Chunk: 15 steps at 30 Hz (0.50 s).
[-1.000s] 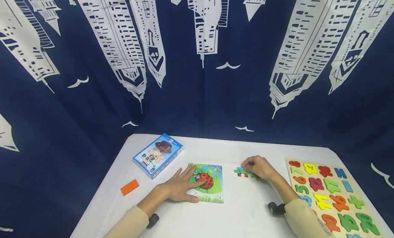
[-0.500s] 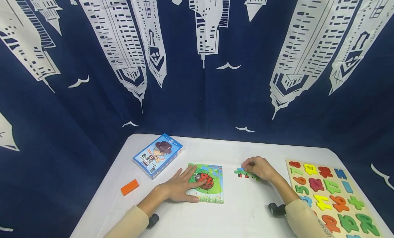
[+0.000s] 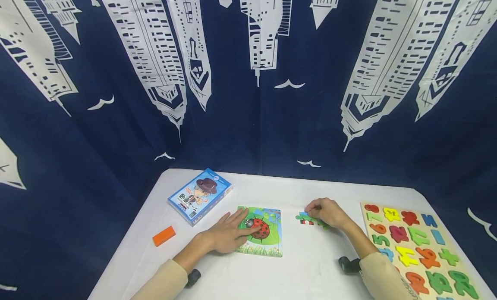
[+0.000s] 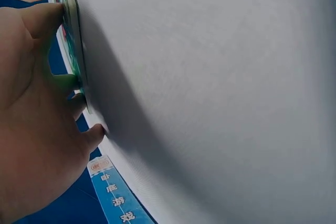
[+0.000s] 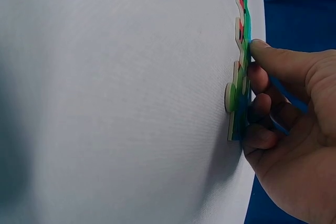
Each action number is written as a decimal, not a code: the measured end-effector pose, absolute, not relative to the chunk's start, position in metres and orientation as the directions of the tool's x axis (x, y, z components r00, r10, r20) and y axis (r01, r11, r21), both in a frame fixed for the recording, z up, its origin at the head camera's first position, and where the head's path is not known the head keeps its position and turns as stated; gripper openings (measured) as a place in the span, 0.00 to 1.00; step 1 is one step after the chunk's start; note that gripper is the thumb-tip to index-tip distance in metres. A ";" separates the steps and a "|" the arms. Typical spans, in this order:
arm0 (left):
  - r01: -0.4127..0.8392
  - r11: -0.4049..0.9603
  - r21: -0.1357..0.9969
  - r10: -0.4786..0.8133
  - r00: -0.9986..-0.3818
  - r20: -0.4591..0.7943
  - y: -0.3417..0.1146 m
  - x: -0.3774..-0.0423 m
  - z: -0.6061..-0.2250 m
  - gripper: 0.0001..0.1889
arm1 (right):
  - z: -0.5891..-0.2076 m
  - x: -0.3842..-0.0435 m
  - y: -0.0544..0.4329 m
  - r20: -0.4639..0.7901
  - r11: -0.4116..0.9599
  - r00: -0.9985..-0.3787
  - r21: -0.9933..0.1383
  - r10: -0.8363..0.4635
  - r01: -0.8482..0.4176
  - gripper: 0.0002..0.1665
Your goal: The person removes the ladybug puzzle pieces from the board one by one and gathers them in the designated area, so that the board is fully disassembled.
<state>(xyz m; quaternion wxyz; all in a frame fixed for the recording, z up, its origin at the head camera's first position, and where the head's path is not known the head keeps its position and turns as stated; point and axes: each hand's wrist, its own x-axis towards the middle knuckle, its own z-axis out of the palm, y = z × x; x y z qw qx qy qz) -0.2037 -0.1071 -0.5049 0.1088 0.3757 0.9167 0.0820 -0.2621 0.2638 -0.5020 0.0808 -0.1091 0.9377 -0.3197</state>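
My left hand (image 3: 227,235) rests with fingers spread on a square ladybug puzzle (image 3: 268,248), whose left part it covers. In the left wrist view, the left thumb (image 4: 44,18) touches the puzzle's edge. To the right, my right hand (image 3: 325,210) bends over a small joined group of jigsaw pieces (image 3: 306,219), green, blue and red, flat on the table. Seen from the right wrist, the thumb (image 5: 261,48) lies against the pieces (image 5: 236,95) and the other fingers curl at them. Part of this group is hidden beneath the hand.
A blue card game box (image 3: 199,196) lies at the back left, with an orange block (image 3: 164,235) nearer the front. On the right lies a wooden number board (image 3: 423,239) with coloured pieces. A dark blue curtain (image 3: 256,132) hangs behind the white table (image 3: 287,276).
My left thumb has drawn in from its spread position toward the other fingers. The right hand and its pieces look almost unchanged.
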 end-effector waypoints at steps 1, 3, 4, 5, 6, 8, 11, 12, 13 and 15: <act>0.669 0.705 0.236 0.705 -0.696 -0.134 -0.107 -0.204 -0.505 0.24 | -0.502 -0.262 0.263 -0.084 0.772 -0.963 -0.618 -0.255 -0.150 0.05; 0.667 0.705 0.240 0.703 -0.702 -0.116 -0.108 -0.204 -0.506 0.24 | -0.502 -0.262 0.263 -0.083 0.773 -0.963 -0.617 -0.255 -0.152 0.04; 0.668 0.704 0.242 0.703 -0.703 -0.104 -0.108 -0.205 -0.506 0.24 | -0.502 -0.262 0.263 -0.080 0.774 -0.963 -0.613 -0.256 -0.155 0.04; 0.668 0.704 0.243 0.702 -0.706 -0.093 -0.109 -0.205 -0.507 0.24 | -0.501 -0.262 0.263 -0.077 0.776 -0.963 -0.611 -0.257 -0.158 0.04; 0.666 0.704 0.247 0.700 -0.709 -0.083 -0.109 -0.206 -0.507 0.24 | -0.501 -0.262 0.263 -0.077 0.778 -0.964 -0.608 -0.253 -0.155 0.04; 0.665 0.704 0.249 0.696 -0.716 -0.057 -0.109 -0.207 -0.508 0.25 | -0.500 -0.263 0.262 -0.072 0.779 -0.966 -0.608 -0.249 -0.156 0.05; 0.655 0.716 0.243 0.678 -0.735 -0.020 -0.109 -0.212 -0.510 0.30 | -0.499 -0.262 0.260 -0.061 0.773 -0.972 -0.618 -0.228 -0.143 0.05; 0.647 0.722 0.244 0.669 -0.743 -0.008 -0.109 -0.213 -0.510 0.32 | -0.498 -0.262 0.259 -0.053 0.769 -0.974 -0.624 -0.220 -0.139 0.06; 0.638 0.730 0.244 0.658 -0.753 0.003 -0.109 -0.214 -0.510 0.35 | -0.498 -0.262 0.257 -0.042 0.764 -0.975 -0.629 -0.217 -0.143 0.07; 0.619 0.745 0.248 0.635 -0.772 0.023 -0.108 -0.217 -0.511 0.41 | -0.497 -0.261 0.253 -0.014 0.752 -0.979 -0.643 -0.204 -0.148 0.08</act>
